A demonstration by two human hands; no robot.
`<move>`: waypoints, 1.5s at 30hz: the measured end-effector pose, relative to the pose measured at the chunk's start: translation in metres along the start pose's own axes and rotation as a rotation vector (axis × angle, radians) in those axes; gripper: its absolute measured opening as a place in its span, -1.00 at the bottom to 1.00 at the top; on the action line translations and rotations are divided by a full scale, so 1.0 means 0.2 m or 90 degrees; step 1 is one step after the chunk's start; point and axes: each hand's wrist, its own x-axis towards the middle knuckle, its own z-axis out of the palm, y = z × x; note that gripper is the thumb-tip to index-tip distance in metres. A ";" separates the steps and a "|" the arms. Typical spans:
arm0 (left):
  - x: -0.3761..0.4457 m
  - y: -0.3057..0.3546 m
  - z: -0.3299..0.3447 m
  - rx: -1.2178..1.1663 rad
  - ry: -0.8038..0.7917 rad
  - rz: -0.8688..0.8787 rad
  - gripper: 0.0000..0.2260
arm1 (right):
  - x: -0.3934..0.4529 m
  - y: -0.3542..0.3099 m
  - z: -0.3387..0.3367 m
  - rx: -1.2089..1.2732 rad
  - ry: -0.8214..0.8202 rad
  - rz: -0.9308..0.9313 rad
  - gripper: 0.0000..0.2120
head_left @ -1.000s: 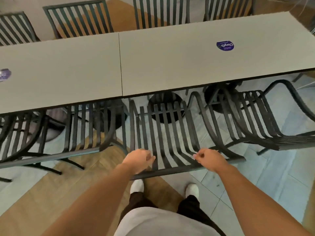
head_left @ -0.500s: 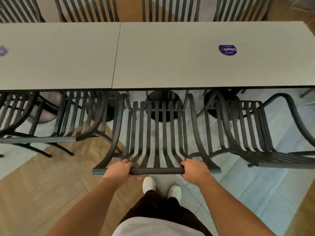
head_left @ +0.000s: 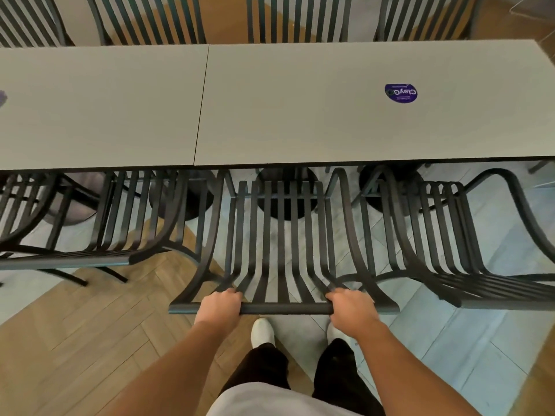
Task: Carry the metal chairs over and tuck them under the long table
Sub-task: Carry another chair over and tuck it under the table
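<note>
A dark metal slatted chair (head_left: 282, 235) stands straight in front of me, its seat partly under the near edge of the long grey table (head_left: 270, 115). My left hand (head_left: 220, 307) grips the left part of the chair's top back rail. My right hand (head_left: 353, 306) grips the right part of the same rail. A second metal chair (head_left: 120, 235) sits to the left and a third (head_left: 450, 250) to the right, both with their fronts under the table edge.
Several more chair backs (head_left: 297, 19) line the table's far side. A purple round sticker (head_left: 401, 93) lies on the tabletop at right. Round table bases (head_left: 286, 193) show beneath. My white shoes (head_left: 262, 331) stand just behind the chair on wood and tile floor.
My hands went from reaching for the rail to closing on it. The chair now stands square to the table, between the other two.
</note>
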 end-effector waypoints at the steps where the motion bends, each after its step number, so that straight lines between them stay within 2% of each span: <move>1: 0.01 0.02 0.00 -0.005 0.002 0.000 -0.75 | 0.00 0.03 -0.01 0.002 0.001 0.000 -0.74; 13: 0.17 0.34 -0.09 0.007 0.019 -0.010 -0.77 | 0.09 0.40 -0.13 -0.006 -0.014 -0.004 -0.64; 19: 0.26 0.35 -0.15 0.002 0.025 -0.022 -0.77 | 0.18 0.43 -0.19 0.016 -0.017 -0.001 -0.69; 33: 0.46 0.34 -0.31 -0.004 0.012 -0.033 -0.85 | 0.38 0.50 -0.31 0.010 -0.017 0.013 -0.62; 41: 0.48 0.32 -0.31 -0.011 0.002 -0.027 -0.81 | 0.40 0.50 -0.31 0.021 -0.010 0.009 -0.63; 45: 0.48 0.33 -0.35 -0.037 -0.032 -0.034 -0.78 | 0.39 0.49 -0.35 0.053 -0.045 0.006 -0.68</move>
